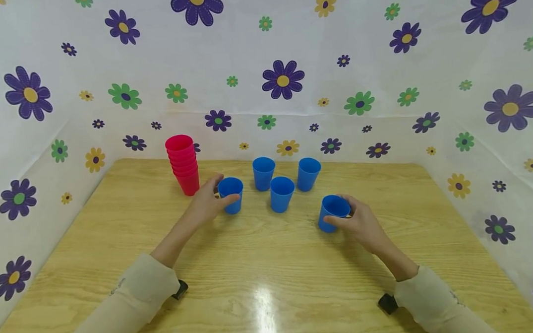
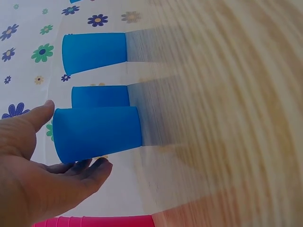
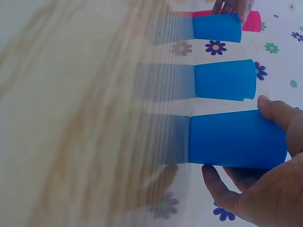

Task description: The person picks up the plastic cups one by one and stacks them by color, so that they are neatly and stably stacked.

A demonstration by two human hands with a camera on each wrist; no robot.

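My left hand point(image 1: 207, 199) is curled around a blue cup point(image 1: 232, 203), thumb at the near side and fingers at the far side. In the left wrist view, that cup point(image 2: 97, 132) stands upright on the table between thumb and fingers. On the right, my right hand point(image 1: 363, 224) grips another blue cup point(image 1: 326, 222), also upright; the right wrist view shows its base point(image 3: 227, 142) at the tabletop. Three more upright blue cups stand between the hands: one at the back point(image 1: 262, 175), one at the back right point(image 1: 308, 175) and one nearer point(image 1: 280, 198).
A tall stack of nested red cups point(image 1: 188, 182) stands just left of my left hand. The wooden table point(image 1: 235, 277) extends in front of the cups. Flower-printed white sheeting point(image 1: 239, 48) rises behind the table and along both sides.
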